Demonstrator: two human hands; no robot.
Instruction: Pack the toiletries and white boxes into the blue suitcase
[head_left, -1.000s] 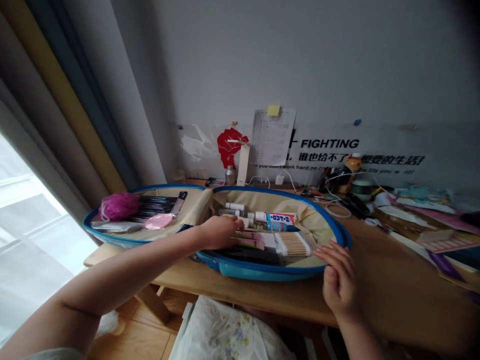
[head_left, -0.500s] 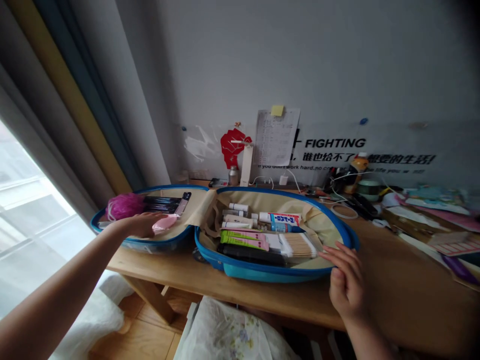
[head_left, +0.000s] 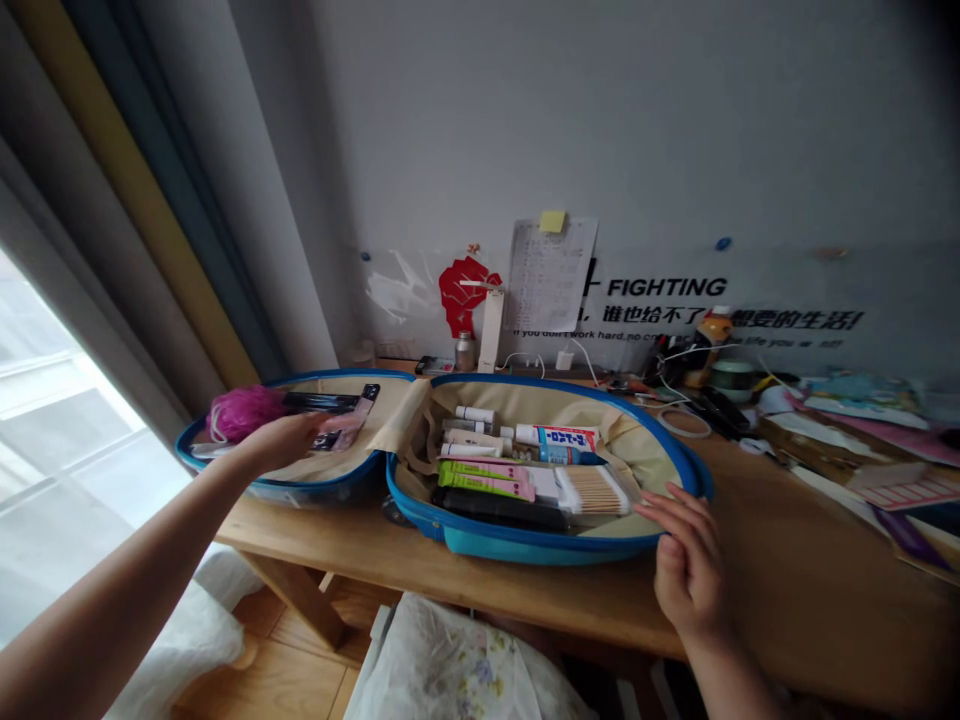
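A blue-rimmed suitcase (head_left: 525, 548) lies open on the wooden desk, its beige lining showing in both halves. My left hand (head_left: 292, 440) reaches into the left half, closed on a pink item whose kind I cannot make out; its fingertips are mostly hidden. Beside that hand are a purple bath puff (head_left: 247, 412) and a dark flat pack (head_left: 352, 425). At the right end my right hand (head_left: 686, 550) grips the rim, fingers over the inside and thumb outside. The right half holds a toothpaste tube (head_left: 566, 438), cotton swabs (head_left: 594, 492), green-and-pink sachets (head_left: 484, 480) and several small tubes.
Papers and small items (head_left: 862, 440) clutter the desk's right side. A white desk lamp (head_left: 491, 330), a small bottle (head_left: 464, 352) and cables stand by the wall. Curtains (head_left: 142, 200) hang at the left, and a flowered white cover (head_left: 465, 660) is below the desk front.
The pink item has shifted up and now shows as a narrow strip at my left fingertips. My left hand has moved slightly right; my right hand stays on the rim.
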